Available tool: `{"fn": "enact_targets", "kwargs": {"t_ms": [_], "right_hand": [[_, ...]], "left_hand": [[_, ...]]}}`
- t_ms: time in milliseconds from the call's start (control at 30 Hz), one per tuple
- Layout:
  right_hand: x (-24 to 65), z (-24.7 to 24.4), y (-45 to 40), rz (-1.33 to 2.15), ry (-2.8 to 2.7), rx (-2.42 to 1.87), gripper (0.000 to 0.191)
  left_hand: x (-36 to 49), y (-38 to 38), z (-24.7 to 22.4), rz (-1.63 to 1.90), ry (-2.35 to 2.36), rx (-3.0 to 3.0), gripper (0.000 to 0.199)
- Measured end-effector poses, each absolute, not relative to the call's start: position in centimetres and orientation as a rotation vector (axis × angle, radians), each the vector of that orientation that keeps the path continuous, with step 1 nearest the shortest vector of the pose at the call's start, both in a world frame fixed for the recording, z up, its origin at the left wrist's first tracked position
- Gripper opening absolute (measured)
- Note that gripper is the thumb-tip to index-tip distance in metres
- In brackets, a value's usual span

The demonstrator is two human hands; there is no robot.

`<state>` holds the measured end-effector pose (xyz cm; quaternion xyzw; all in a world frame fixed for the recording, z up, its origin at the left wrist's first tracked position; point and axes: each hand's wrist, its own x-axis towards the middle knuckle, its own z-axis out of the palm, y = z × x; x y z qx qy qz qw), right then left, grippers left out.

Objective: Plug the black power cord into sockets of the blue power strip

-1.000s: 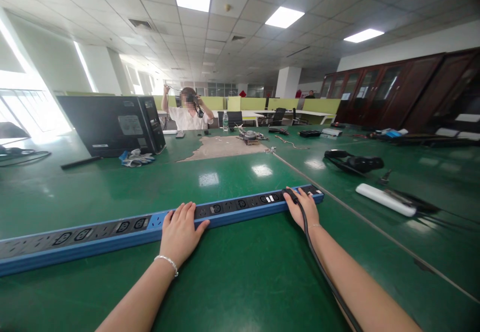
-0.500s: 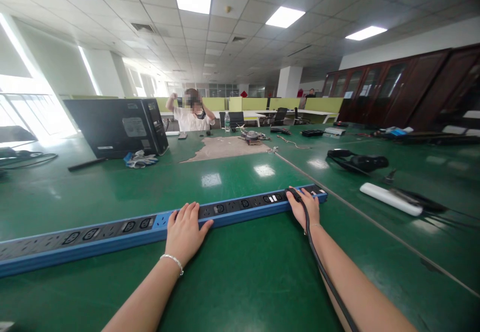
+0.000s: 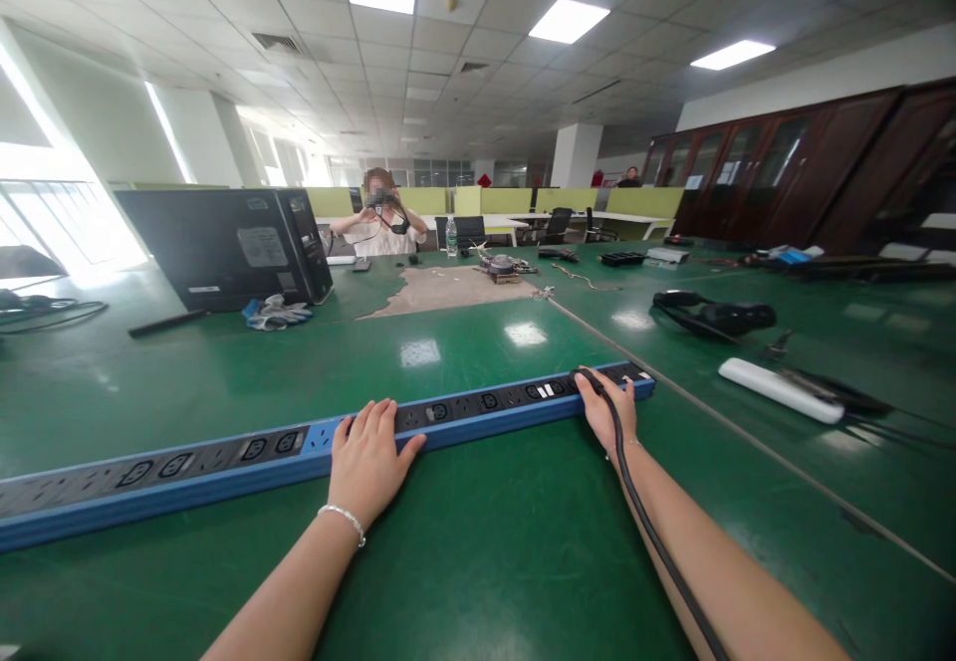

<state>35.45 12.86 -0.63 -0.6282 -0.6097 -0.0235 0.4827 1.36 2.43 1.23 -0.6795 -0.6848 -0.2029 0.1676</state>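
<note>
A long blue power strip with black sockets lies slantwise across the green table. My left hand rests on its middle, fingers laid over the top and thumb stretched along the near side. Near the strip's right end, my right hand is closed around a black plug, which sits at a socket on the strip. How deep the plug is in the socket is hidden by my fingers. From the plug a black power cord runs back over my right forearm toward the bottom edge.
A black computer case stands at the far left, with gloves before it. A white bar-shaped object and a black device lie on the right. Across the table sits a person near a water bottle.
My hands stay at nearly the same places on the strip. The person across the table has brought both hands in front of the face. The view has tilted slightly.
</note>
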Motion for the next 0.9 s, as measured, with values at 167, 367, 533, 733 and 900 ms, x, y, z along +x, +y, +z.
{"fn": "enact_targets", "kwargs": {"t_ms": [167,367,533,733,900], "right_hand": [[35.2,1.1,12.5,-0.076,-1.272,-1.408,0.049],[31.3,1.9,11.4,0.144,-1.533,-1.298,0.042],[27.4,1.5,10.3,0.203,-1.683,-1.275,0.041],[26.7,1.8,10.1,0.139,-1.719,-1.309,0.033],[26.6,1.9,10.0,0.065,-1.751,-1.307,0.034]], "left_hand": [[1.4,2.4,1.2,-0.582,-1.942,-1.938,0.057],[1.5,2.4,1.1,-0.601,-1.943,-1.933,0.057],[1.5,2.3,1.2,-0.589,-1.953,-1.942,0.057],[1.6,2.4,1.3,-0.601,-1.97,-1.944,0.056],[1.6,2.4,1.2,-0.605,-1.965,-1.945,0.056]]}}
